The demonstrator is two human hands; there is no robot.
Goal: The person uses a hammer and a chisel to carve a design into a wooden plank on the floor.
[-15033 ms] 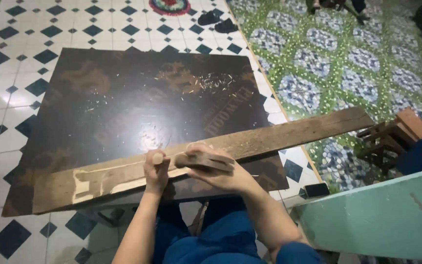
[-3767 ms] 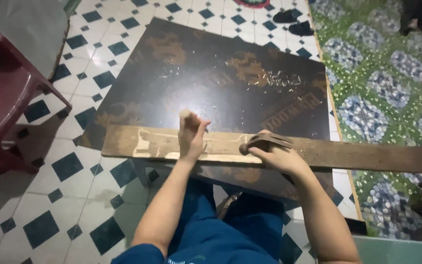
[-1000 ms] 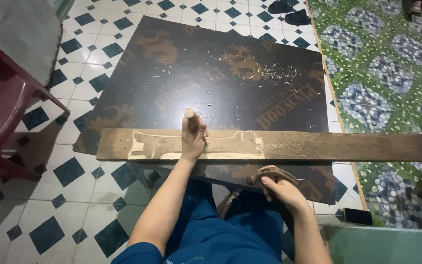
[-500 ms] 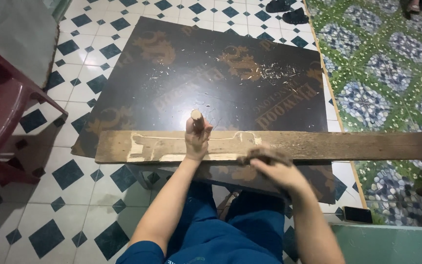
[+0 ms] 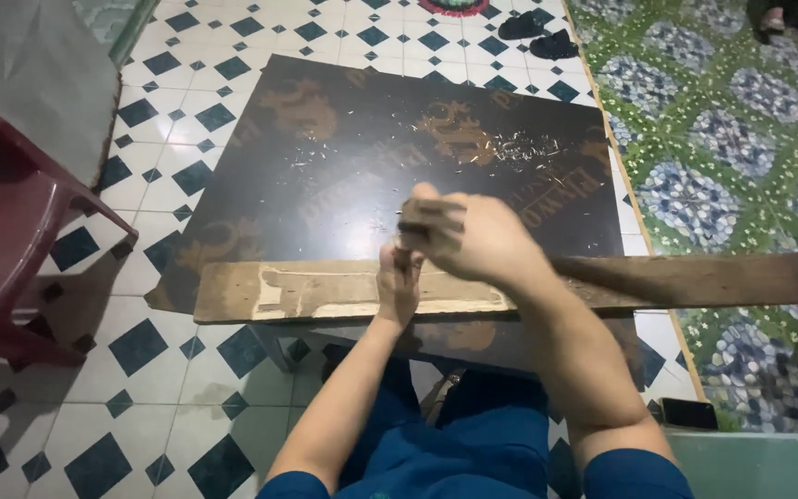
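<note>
1. The long weathered wooden plank (image 5: 325,288) lies across the near edge of the dark printed plywood board (image 5: 344,166) that serves as a low table top, its long axis running left to right and carrying on past the board's right side over the green patterned floor (image 5: 741,148).
2. The left hand (image 5: 399,282) rests on the plank about midway along its visible length, fingers pressed together and curled, seemingly steadying something small and upright; what that is cannot be made out.
3. The right hand (image 5: 473,236) is raised directly above the left, closed around a small dark object (image 5: 416,225) which is blurred, so its kind is unclear. The plank lies straight below this hand, so the left hand is the nearer one, already touching the wood.
4. Half a second ago the right hand sat low on the plank just right of the left; now it is lifted above it. The left hand and the plank keep their place.
5. Pale wood shavings (image 5: 519,143) lie scattered on the far part of the board, and a red plastic chair (image 5: 11,240) stands at the left.
</note>
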